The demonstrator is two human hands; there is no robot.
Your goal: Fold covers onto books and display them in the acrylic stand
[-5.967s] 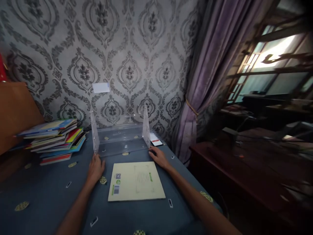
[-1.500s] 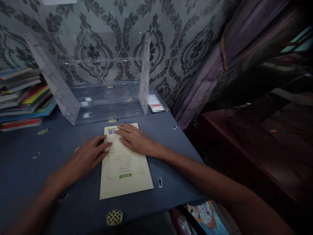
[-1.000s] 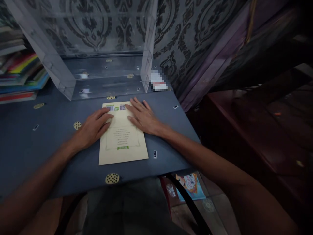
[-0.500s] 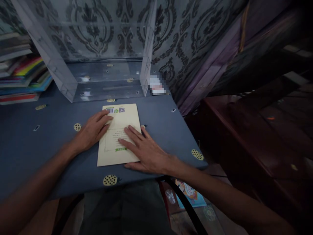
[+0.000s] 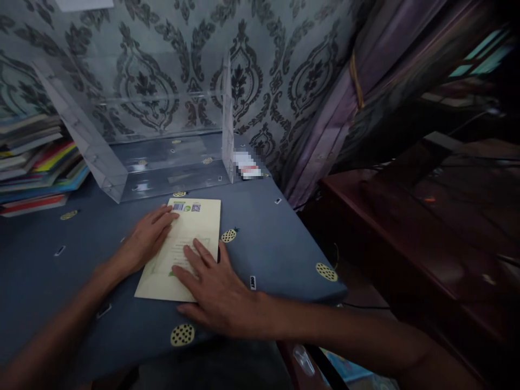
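A cream booklet with a QR code and printed text lies flat on the blue tablecloth, its face turned upside down to me. My left hand rests on its upper left edge, fingers spread over the corner beside the barcode. Lower down, my right hand lies spread across the printed text, its thumb by the bottom edge. Neither hand grips anything.
A clear acrylic rack stands at the back of the table. Left of it is a stack of books. A blurred white and red item sits right of the rack. Dark red furniture stands beyond the table's right edge.
The view has tilted up, so the table sits lower. The booklet has turned slightly and its lower end has shifted left, with my right hand moving left along with it.
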